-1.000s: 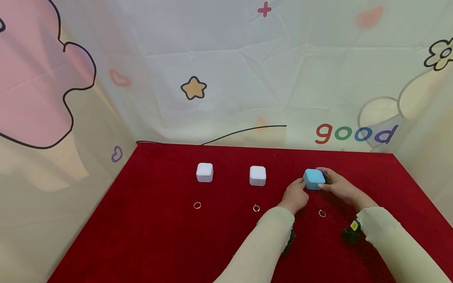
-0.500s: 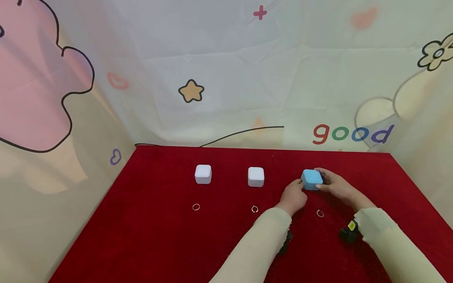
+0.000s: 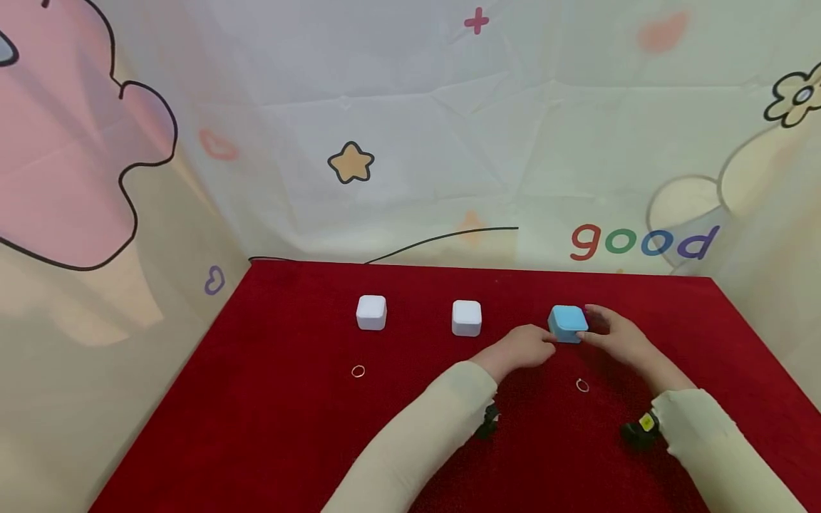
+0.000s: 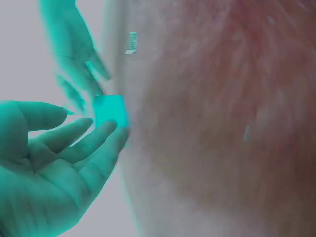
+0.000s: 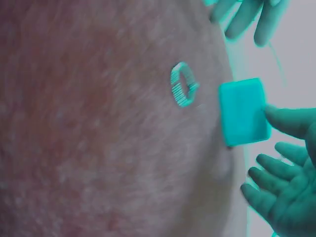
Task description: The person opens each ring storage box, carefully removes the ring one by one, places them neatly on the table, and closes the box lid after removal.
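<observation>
A light-blue rounded box [image 3: 567, 323] stands on the red cloth at the right. My left hand [image 3: 522, 347] is at its left side, fingertips right by the lower edge; the left wrist view shows that hand's fingers [image 4: 84, 158] extended, not wrapped round the box. On the other side is my right hand [image 3: 616, 335], thumb tip at the box's near right corner. Its fingers [image 5: 271, 170] are spread and away from the box in the right wrist view. A silver-looking ring [image 5: 183, 85] lies on the cloth in front of the box.
Two white rounded boxes, a middle one [image 3: 467, 318] and a left one [image 3: 371, 313], stand in line with the blue box. Another ring [image 3: 358, 371] lies before the left one. A printed curtain [image 3: 410, 142] backs the red cloth [image 3: 269, 427].
My left hand has drawn back leftward from the blue box, its forearm now covering the middle ring. My right hand's fingers have loosened and moved slightly right. The box stays put.
</observation>
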A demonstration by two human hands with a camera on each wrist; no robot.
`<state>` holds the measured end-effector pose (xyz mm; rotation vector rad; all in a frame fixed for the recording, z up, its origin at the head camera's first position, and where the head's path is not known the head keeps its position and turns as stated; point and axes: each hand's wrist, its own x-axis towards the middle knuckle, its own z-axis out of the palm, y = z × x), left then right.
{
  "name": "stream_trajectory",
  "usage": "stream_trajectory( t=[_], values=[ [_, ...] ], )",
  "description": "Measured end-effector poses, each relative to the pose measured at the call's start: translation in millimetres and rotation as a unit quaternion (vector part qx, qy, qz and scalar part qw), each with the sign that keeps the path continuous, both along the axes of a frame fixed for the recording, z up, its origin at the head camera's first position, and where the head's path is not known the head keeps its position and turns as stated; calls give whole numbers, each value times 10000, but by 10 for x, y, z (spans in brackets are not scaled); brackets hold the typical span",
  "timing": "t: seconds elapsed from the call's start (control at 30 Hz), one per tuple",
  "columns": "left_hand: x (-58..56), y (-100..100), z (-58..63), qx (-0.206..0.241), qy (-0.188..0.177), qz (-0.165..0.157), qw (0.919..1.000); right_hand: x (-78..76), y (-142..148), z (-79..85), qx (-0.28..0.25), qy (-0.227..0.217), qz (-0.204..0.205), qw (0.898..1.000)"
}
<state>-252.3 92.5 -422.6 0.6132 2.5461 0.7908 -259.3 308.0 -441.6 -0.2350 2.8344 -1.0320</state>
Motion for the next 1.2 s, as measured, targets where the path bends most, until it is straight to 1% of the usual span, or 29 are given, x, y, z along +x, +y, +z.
stream_trajectory(
  t=[0.1,0.13,0.17,0.2,0.23,0.3,0.33,0.43,0.5,0.57,0.63,0.67,0.73,0.83,0.93,1.0,1.07,1.2],
  values=[
    [99,-205,188,245,63,-359,9990,87,-6,143,3,277,-479,9985],
    [183,-292,329,287,1,-450,9986,124,-15,210,-71,385,-641,9972],
    [229,-371,400,363,74,-551,9978,157,-26,278,-168,511,-820,9952],
    [275,-457,471,457,157,-624,9969,198,-31,358,-283,625,-885,9937],
    [320,-543,545,542,241,-664,9960,239,-48,429,-382,819,-1067,9902],
    [397,-731,684,644,518,-699,9941,321,-90,564,-628,1263,-1349,9808],
    [423,-831,746,639,731,-705,9928,354,-111,626,-727,1492,-1432,9757],
    [488,-1147,936,555,1405,-517,9872,447,-191,802,-853,2137,-1544,9608],
    [503,-1368,1056,384,1960,-342,9792,484,-239,912,-828,2465,-1488,9541],
    [491,-1578,1166,83,2564,-110,9665,506,-278,1011,-713,2756,-1387,9485],
    [433,-1779,1254,-228,3038,136,9524,509,-303,1090,-552,2938,-1220,9464],
    [398,-1873,1296,-377,3181,271,9469,500,-315,1124,-432,3017,-1135,9456],
    [306,-2052,1351,-658,3349,562,9383,468,-339,1173,-133,3053,-944,9475],
    [155,-2293,1391,-925,3359,983,9322,396,-382,1208,433,2880,-662,9543],
    [5,-2494,1383,-1055,3341,1267,9280,322,-433,1225,1095,2498,-401,9612],
    [-85,-2601,1354,-1146,3310,1368,9266,275,-475,1237,1434,2215,-231,9643],
    [-164,-2687,1301,-1267,3219,1424,9274,222,-517,1241,1608,1924,-66,9680],
    [-289,-2815,1125,-1559,2973,1440,9309,106,-579,1201,1775,1528,146,9721]
  ],
)
